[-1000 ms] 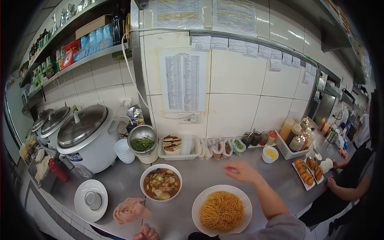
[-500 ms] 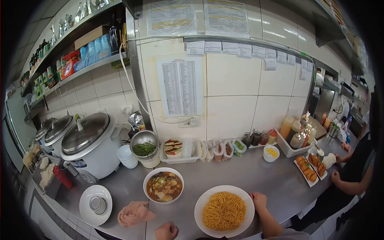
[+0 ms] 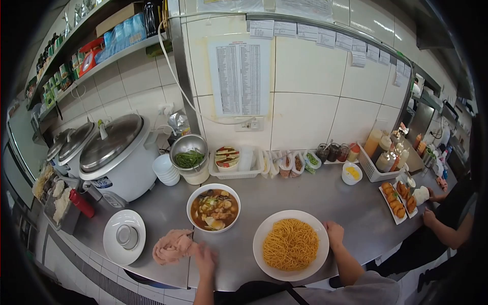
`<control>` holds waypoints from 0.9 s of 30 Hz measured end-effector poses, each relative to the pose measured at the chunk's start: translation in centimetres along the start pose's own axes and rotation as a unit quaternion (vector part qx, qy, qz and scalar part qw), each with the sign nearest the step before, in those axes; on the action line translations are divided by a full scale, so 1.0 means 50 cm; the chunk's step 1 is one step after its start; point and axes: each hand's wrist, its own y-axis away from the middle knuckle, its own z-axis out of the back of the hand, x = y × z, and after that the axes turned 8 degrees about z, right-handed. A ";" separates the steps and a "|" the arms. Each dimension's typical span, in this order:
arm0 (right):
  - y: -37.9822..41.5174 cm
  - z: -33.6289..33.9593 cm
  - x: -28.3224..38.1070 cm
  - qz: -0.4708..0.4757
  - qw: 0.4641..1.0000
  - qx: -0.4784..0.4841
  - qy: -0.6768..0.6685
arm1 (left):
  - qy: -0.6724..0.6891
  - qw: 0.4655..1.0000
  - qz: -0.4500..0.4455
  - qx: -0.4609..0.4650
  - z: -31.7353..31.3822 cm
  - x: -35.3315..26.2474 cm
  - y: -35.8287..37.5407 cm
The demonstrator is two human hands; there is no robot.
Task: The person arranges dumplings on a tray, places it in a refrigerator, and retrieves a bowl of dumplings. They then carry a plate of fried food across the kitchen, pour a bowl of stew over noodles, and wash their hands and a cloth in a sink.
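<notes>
My left hand [image 3: 204,258] is at the right edge of a crumpled pink cloth [image 3: 173,247], slightly blurred, its fingers a little apart and nothing visible in them. My right hand [image 3: 334,234] holds the right rim of a large white plate [image 3: 260,251] with its fingers curled. Yellow noodles [image 3: 291,244] are heaped on that plate. Between and behind my hands stands a white bowl [image 3: 189,207] of brown soup [image 3: 214,209] with chunks in it. A white plate [image 3: 112,249] with a small metal cup [image 3: 126,237] on it lies left of the cloth.
Large rice cookers [image 3: 120,173] and stacked bowls [image 3: 165,169] stand left. Along the wall are a steel bowl of greens [image 3: 189,158], a white basket [image 3: 237,174], bagged ingredients and jars. Bottles [image 3: 385,160] and fried food [image 3: 393,200] sit right, beside another person's arm [image 3: 443,230].
The camera view has tilted down. My left hand has moved forward from the table's front edge to the pink cloth, and its fingers have loosened. My right hand is still at the plate rim.
</notes>
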 end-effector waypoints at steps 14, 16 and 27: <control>0.065 0.030 0.020 -0.178 0.918 -0.094 -0.341 | 0.056 0.998 -0.006 -0.007 -0.071 -0.007 -0.065; 0.069 0.025 0.022 -0.188 0.901 -0.086 -0.381 | 0.074 0.994 0.060 0.050 -0.070 -0.004 -0.042; 0.091 0.067 -0.047 -0.253 0.766 -0.090 -0.584 | 0.029 0.939 0.181 0.290 -0.246 0.018 0.229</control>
